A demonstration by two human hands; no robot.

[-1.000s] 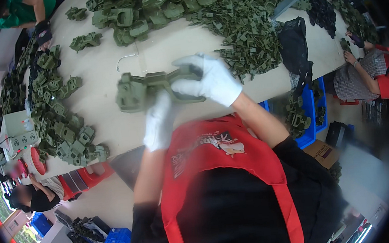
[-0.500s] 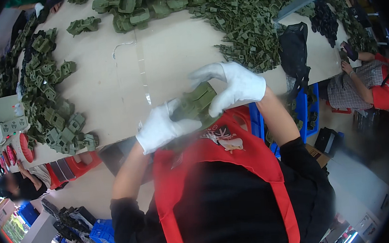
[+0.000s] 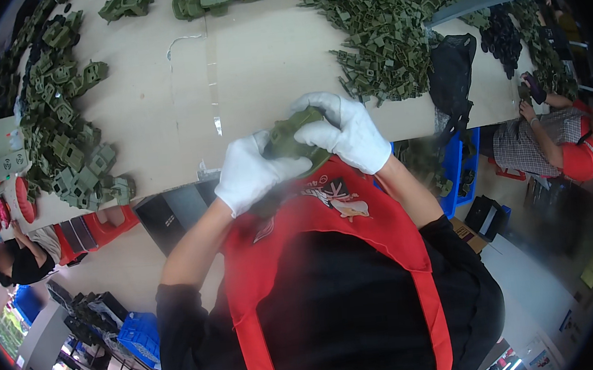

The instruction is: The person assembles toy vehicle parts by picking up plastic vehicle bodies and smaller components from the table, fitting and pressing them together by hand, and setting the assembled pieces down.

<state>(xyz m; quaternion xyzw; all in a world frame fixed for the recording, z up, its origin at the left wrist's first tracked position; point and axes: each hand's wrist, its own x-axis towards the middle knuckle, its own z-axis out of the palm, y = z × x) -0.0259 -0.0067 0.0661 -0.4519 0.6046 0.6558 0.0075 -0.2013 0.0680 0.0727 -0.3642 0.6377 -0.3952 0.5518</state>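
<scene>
The white-gloved left hand [image 3: 250, 175] and white-gloved right hand [image 3: 350, 132] both grasp one olive-green, moulded, plastic-looking part [image 3: 287, 138] (it is partly covered) — near the red cloth apron [image 3: 252, 259].

I am in a workshop. I note heaped green parts [image 3: 390, 43] on the surface [image 3: 257, 61], blue crates [image 3: 140, 334] and a co-worker [image 3: 552, 146].

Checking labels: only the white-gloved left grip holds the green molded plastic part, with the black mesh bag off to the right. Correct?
No, not only the left grip: the head view shows the white-gloved right grip on the green molded plastic part too. The black mesh bag is off to the right.
</scene>
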